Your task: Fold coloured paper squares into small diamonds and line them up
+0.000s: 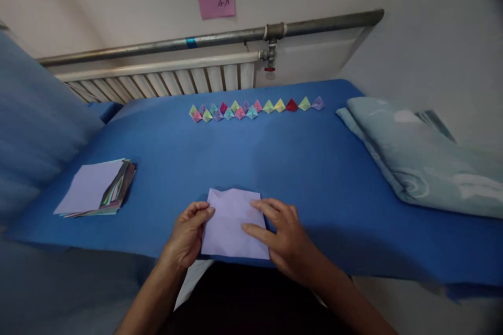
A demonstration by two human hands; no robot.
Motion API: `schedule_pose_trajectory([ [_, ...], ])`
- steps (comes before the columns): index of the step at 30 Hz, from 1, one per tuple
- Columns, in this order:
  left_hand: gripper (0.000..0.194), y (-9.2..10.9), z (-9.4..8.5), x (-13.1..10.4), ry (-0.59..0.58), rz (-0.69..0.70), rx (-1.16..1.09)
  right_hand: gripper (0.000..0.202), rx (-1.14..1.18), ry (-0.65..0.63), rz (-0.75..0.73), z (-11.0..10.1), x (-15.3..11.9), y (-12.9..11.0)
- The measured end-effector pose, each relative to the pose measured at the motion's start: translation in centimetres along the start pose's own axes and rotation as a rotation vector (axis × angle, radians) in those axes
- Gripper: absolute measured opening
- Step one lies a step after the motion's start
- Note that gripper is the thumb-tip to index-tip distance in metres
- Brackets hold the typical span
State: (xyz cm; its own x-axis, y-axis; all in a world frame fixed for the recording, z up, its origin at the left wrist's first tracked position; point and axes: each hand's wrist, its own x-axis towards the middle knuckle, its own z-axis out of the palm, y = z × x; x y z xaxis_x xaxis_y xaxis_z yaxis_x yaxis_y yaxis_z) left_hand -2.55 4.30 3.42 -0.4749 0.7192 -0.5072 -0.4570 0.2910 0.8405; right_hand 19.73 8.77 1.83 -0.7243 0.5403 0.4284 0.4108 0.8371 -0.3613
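A lavender sheet of paper (231,227), faintly creased with an uneven top edge, lies near the front edge of the blue-covered bed in front of me. My left hand (190,233) pinches its left edge between thumb and fingers. On the right side, my right hand (281,233) rests over the sheet, thumb and index finger apart and their tips on or just above its surface. The other right fingers are partly hidden behind the index finger.
Colourful folded paper pieces (257,107) stand in rows along the back. A stack of coloured paper (92,188) lies at left, a folded pale green blanket (416,154) at right. Behind the bed are a radiator (168,81) and a metal pipe (228,37); a blue curtain (35,115) hangs left.
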Motion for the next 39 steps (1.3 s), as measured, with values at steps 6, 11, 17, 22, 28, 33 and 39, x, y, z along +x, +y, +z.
schedule_pose_trajectory([
  [6,0.041,1.0,-3.2,-1.7,-0.038,0.220,0.544,0.030,0.256,-0.156,0.147,0.0,-0.1,0.3],
  [11,0.067,1.3,-5.4,-3.0,-0.406,0.455,0.902,0.028,0.277,-0.107,0.238,0.3,0.1,0.3],
  [17,0.055,0.0,-4.4,-1.3,-0.292,0.438,0.801,0.034,0.168,-0.037,0.382,1.3,0.8,0.1],
  [22,0.032,-1.1,-3.1,0.5,-0.081,0.541,0.899,0.046,0.101,-0.036,0.554,1.6,1.8,0.1],
  [28,0.037,-1.5,-2.9,0.8,-0.055,0.709,1.162,0.054,0.056,-0.125,0.643,1.5,2.7,0.0],
  [33,0.036,-1.6,-2.4,0.6,-0.033,1.030,1.392,0.051,-0.019,-0.159,0.613,1.2,3.2,0.0],
  [39,0.040,-2.6,0.3,-0.3,-0.646,1.300,1.360,0.048,-0.058,-0.202,0.597,1.2,3.4,0.0],
])
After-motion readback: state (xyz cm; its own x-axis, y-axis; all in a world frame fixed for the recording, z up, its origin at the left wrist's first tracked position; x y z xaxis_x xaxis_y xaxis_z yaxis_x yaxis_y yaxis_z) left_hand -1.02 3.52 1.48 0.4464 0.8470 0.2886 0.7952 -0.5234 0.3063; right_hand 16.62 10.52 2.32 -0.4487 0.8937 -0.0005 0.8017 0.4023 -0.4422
